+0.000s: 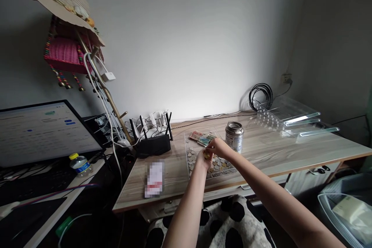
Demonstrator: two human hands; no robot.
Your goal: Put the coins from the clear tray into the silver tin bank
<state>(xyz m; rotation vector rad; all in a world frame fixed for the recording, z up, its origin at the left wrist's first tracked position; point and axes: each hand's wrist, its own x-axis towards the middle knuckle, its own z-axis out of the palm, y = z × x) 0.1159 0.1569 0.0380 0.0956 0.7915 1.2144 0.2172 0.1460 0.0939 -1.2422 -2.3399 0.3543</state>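
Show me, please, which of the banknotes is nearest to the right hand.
The greenish banknote, just beyond the right hand; the reddish banknote lies farther from it, to the left.

the desk point(174, 170) is showing smooth-looking wood grain. nearer its front edge, metal coins point(191, 155) are glinting beside paper notes point(196, 135) on a clear plastic tray point(186, 170); a metal can point(234, 139) is shining dully. at its left edge a router point(154, 145) is showing matt plastic, and toward the right edge clear plastic racks point(303, 118) are gleaming, glossy.
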